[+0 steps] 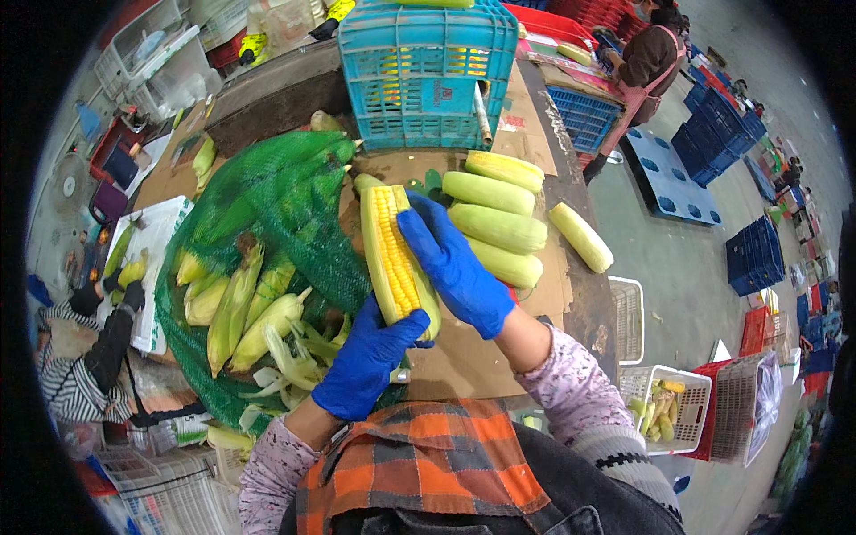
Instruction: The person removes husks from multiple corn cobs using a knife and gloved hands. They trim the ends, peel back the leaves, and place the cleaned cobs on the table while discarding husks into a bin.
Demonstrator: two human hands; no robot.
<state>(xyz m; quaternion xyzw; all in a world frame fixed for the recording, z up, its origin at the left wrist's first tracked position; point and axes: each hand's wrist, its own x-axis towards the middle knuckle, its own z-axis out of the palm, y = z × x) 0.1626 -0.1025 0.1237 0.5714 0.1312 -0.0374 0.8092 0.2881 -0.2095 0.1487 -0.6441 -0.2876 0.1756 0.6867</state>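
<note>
Both my hands, in blue gloves, hold one ear of corn (394, 251) above the cardboard-covered table (461, 374). A strip of its pale green husk is gone, and yellow kernels show along it. My left hand (371, 354) grips the lower end; a silvery piece of some tool shows by its heel. My right hand (455, 264) is closed around the upper right side. Several trimmed corn ears (498, 227) lie side by side to the right. On the left, a green mesh bag (267, 180) spills unhusked corn (234, 314), with loose husk leaves (294, 361) beside my left hand.
A turquoise plastic crate (428, 80) stands at the table's back. One ear (580, 237) lies near the right edge. A white basket (669, 408) on the floor holds corn. Co-workers (642, 73) stand at back right and at the left (87, 361), near a white foam tray (150, 267).
</note>
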